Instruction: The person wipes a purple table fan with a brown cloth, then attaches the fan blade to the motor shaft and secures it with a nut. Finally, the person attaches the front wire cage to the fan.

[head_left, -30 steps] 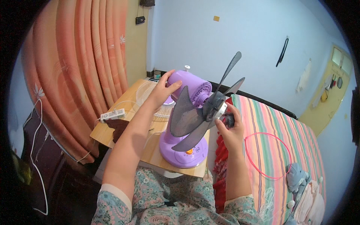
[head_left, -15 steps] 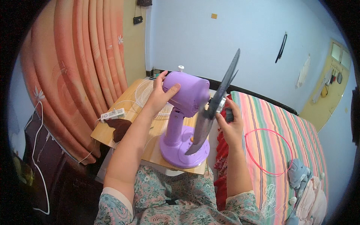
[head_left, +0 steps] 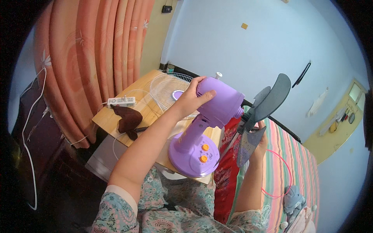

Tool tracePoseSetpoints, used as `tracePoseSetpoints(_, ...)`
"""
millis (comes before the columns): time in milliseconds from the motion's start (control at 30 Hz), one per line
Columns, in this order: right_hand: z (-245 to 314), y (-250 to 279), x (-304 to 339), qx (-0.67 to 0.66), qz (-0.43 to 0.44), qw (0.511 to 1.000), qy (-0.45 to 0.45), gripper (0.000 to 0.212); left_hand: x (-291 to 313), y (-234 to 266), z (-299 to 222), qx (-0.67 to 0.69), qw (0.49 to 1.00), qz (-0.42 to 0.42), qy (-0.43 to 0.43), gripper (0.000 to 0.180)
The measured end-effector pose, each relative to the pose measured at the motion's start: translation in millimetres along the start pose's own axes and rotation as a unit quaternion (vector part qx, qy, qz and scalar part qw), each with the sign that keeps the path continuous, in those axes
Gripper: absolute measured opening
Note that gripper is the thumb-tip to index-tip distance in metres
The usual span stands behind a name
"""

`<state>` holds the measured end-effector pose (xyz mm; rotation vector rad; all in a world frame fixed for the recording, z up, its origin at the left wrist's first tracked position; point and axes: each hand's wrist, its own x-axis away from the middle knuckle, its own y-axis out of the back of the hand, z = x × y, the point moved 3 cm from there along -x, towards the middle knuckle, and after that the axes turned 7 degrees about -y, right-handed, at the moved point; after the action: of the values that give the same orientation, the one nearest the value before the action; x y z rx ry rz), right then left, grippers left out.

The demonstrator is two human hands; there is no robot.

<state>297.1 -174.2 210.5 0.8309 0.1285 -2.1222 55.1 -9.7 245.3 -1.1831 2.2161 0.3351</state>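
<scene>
A purple table fan (head_left: 192,132) without its front cover stands on the wooden table, tipped in view. My left hand (head_left: 194,97) is closed round the back of its motor housing (head_left: 219,99), thumb on top. Grey, see-through fan blades (head_left: 272,99) are at the front of the motor, close to its shaft; I cannot tell whether their hub sits on it. My right hand (head_left: 261,141) holds the blades from the front, its fingers partly hidden behind a blade. Two orange buttons (head_left: 204,147) show on the base. A white wire fan grille (head_left: 160,87) with a purple centre lies behind the fan.
On the wooden table (head_left: 107,118) are a white power strip (head_left: 121,101) and a dark brown, cloth-like thing (head_left: 130,119). To the right, a bed with a striped cover (head_left: 289,149) bears a pink hoop (head_left: 290,174) and crumpled clothes (head_left: 294,200). An orange curtain (head_left: 91,58) hangs at left.
The view has tilted and shifted. The blades have turned to another angle, and my right hand is now partly behind one. My left hand keeps its hold on the motor housing.
</scene>
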Motion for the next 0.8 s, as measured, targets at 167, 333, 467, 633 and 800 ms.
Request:
tracePoseSetpoints(167,6,-5,-2,0.002,0.006,0.999,0.052,0.056,0,4,-2,-0.012,1.0,-0.003,0.014,0.076)
tracePoseSetpoints(333,21,-4,1,0.033,0.007,0.998,0.052,0.055,0,0,-2,-0.017,1.0,0.0,0.016,0.077)
tracePoseSetpoints(467,27,2,0,0.084,-0.022,0.994,0.065,0.055,2,0,-6,-0.002,1.0,-0.005,0.023,0.075)
tracePoseSetpoints(633,34,12,15,0.001,-0.015,1.0,-0.015,0.057,25,-6,-33,-0.253,0.946,-0.129,-0.158,0.064)
tracePoseSetpoints(800,2,25,28,-0.153,0.003,0.973,-0.174,0.054,89,-55,-60,-0.174,0.981,-0.004,-0.088,0.042)
